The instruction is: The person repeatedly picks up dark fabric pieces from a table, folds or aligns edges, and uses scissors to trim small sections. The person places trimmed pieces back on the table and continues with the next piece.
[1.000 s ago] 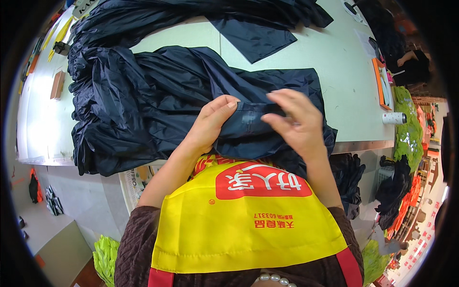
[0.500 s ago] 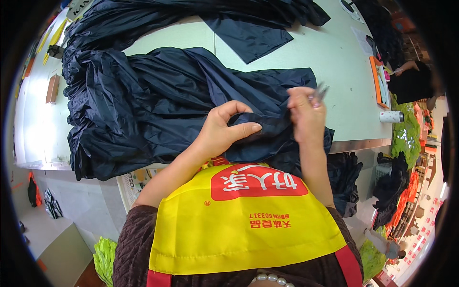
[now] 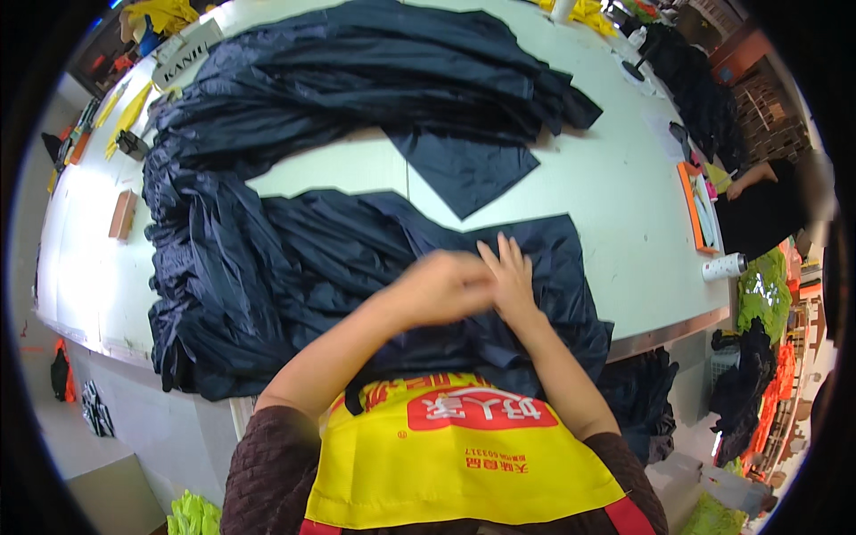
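Note:
Shiny navy garments (image 3: pixel 294 259) lie gathered in folds across the near part of the table. My right hand (image 3: pixel 512 278) rests on the cloth near its right end, fingers stretched out and apart. Just left of it, and touching or overlapping it in this view, is my left hand (image 3: pixel 448 287). Motion blurs its bent fingers, so whether they hold anything cannot be made out. No snips show; the right palm is turned away from view.
More navy garments (image 3: pixel 357 85) are heaped at the back of the table (image 3: pixel 624 259). A brown block (image 3: pixel 123 215) sits at left. On the right are an orange box (image 3: pixel 698 207), a white cup (image 3: pixel 724 267) and another person's arm (image 3: pixel 753 181). Dark cloth (image 3: pixel 646 392) hangs below the right edge.
My right hand has moved in toward the left and flattened on the cloth; the snips it held are out of sight. My left hand has left the cloth edge it pinched. The view has tilted up.

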The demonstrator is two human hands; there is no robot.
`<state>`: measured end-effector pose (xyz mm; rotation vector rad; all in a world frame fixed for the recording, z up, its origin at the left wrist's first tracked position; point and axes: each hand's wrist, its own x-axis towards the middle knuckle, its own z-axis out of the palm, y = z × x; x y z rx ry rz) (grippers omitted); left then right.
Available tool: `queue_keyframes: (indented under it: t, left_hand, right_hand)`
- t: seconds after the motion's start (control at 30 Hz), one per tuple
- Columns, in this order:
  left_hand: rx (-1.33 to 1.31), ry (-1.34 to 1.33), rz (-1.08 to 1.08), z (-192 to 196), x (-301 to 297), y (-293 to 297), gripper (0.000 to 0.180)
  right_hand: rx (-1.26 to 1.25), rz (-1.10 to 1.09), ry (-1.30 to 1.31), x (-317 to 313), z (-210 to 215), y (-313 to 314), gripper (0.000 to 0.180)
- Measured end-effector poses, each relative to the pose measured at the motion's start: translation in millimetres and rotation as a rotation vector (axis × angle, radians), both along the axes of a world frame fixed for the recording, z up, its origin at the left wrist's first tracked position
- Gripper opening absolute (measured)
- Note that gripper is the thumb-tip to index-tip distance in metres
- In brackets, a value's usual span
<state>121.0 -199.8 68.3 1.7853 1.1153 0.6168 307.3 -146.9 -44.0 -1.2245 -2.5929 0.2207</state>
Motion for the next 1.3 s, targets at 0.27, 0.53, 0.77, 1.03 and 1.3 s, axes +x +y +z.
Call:
queue_keyframes:
  t: [0.27,0.53,0.77,1.03,1.3]
  left_hand:
    - [-0.088,0.938,0.351,-109,-134,32,0.056]
    - [-0.247,0.509,0.513,-95,-160,71,0.05]
    - [0.72,1.328,0.583,-102,-258,202,0.021]
    - [0.494,0.558,0.413,-3,-236,124,0.018]
    - [0.093,0.731,0.326,-64,-223,-38,0.027]
  right_hand:
    - [-0.135,0.182,-0.175,23,4,13,0.026]
    - [-0.665,0.176,-0.084,50,31,12,0.029]
    - [-1.113,0.44,-0.425,25,47,97,0.04]
    - [-1.411,-0.521,1.111,1,-9,185,0.055]
    - [-0.94,-0.842,1.223,-53,-50,170,0.054]
